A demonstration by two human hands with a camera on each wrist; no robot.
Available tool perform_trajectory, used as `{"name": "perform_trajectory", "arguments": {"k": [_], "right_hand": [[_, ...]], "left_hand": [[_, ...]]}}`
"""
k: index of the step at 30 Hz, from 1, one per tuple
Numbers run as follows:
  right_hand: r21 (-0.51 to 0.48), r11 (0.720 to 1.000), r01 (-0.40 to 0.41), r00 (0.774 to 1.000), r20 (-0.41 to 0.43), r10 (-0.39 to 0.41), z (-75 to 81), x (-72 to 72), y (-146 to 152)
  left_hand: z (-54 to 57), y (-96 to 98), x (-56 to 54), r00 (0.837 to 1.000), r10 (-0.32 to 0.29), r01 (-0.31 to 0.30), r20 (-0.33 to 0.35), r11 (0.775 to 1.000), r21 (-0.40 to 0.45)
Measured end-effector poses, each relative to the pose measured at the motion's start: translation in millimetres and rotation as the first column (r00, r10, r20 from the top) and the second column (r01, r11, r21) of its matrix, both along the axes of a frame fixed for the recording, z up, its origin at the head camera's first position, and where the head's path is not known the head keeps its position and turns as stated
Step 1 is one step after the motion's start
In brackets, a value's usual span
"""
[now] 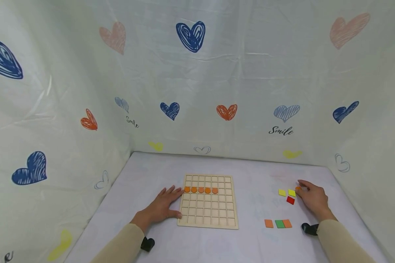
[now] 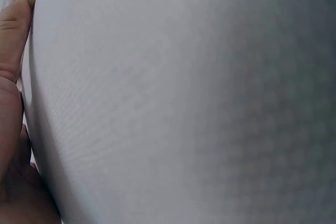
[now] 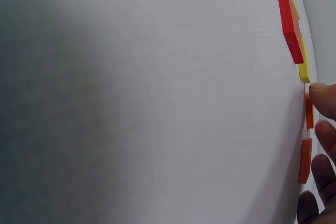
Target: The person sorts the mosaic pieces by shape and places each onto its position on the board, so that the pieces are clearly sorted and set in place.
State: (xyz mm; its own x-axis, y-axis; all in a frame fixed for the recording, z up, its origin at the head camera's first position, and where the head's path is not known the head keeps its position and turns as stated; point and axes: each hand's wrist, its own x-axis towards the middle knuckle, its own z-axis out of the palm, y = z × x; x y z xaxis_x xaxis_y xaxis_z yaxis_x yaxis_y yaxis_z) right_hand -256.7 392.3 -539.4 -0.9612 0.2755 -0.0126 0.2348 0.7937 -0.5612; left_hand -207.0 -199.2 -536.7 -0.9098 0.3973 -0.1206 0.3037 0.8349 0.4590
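Observation:
A wooden grid board (image 1: 208,221) lies on the table, with a row of several round orange pieces (image 1: 201,190) in its cells. Against the board's left edge rests my left hand (image 1: 161,206), fingers extended and thumb spread; the left wrist view shows its thumb (image 2: 13,30) at the wooden edge. Off to the right, my right hand (image 1: 312,199) pinches an orange piece (image 3: 308,111) between thumb and index finger, low at the tabletop. Under that hand's other fingers lies another orange piece (image 3: 305,161), hidden in the head view.
Beside the right hand lie yellow squares (image 1: 282,192) and a red square (image 1: 290,200). Nearer the front are an orange square (image 1: 269,223) and a green square (image 1: 279,224) touching another orange one (image 1: 287,223). A heart-printed curtain (image 1: 204,80) surrounds the table (image 1: 243,246).

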Motion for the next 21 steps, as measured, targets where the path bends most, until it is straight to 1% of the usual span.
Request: {"name": "perform_trajectory", "arguments": {"k": [6, 11, 14, 21], "right_hand": [[0.007, 1.0, 0.02, 0.999, 0.03, -0.02, 1.8, 5.4, 0.9], [-0.014, 0.999, 0.048, 0.998, 0.047, -0.048, 0.2, 4.7, 2.1], [-0.025, 0.998, 0.05, 0.998, 0.049, -0.049, 0.0, 3.8, 2.3], [-0.054, 0.998, 0.041, 0.999, 0.026, -0.04, 4.1, 2.0, 0.5]], "left_hand": [[1.5, 0.3, 0.4, 1.0, 0.0, 0.0, -0.006, 1.0, -0.013], [3.3, 0.7, 1.2, 1.0, 0.003, -0.003, -0.005, 1.0, -0.003], [3.4, 0.6, 1.6, 1.0, 0.001, -0.001, -0.004, 1.0, 0.0], [3.0, 0.3, 1.5, 1.0, -0.005, 0.005, -0.009, 1.0, 0.002]]}}
